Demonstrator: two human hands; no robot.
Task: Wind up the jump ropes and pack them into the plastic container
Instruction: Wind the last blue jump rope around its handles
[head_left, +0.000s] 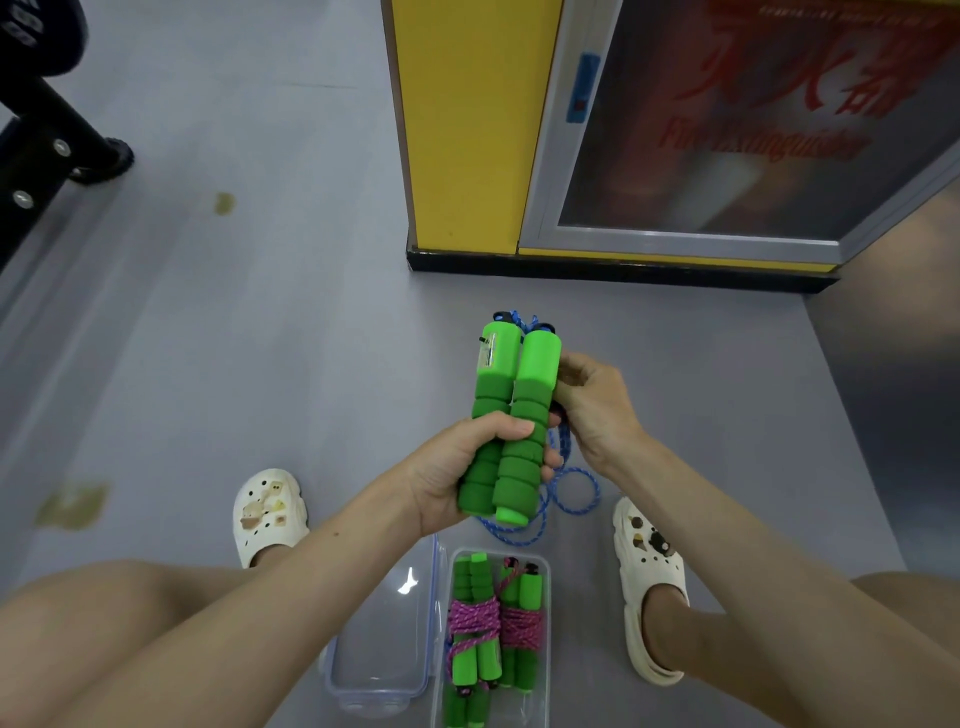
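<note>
My left hand (457, 467) grips two green foam jump-rope handles (511, 415) side by side, held upright above the floor. Their blue rope (563, 493) hangs in loops below and behind the handles. My right hand (592, 400) is just right of the handles, fingers curled on the blue rope behind them. Below, a clear plastic container (545, 561) on the floor holds wound jump ropes with green handles and pink rope (493, 623). Its clear lid (384, 634) lies open to the left.
I crouch on a grey floor with white clogs (267, 514) (649, 587) either side of the container. A yellow pillar (462, 130) and a fire-extinguisher cabinet (727, 130) stand ahead. Black equipment legs (62, 150) are at the far left.
</note>
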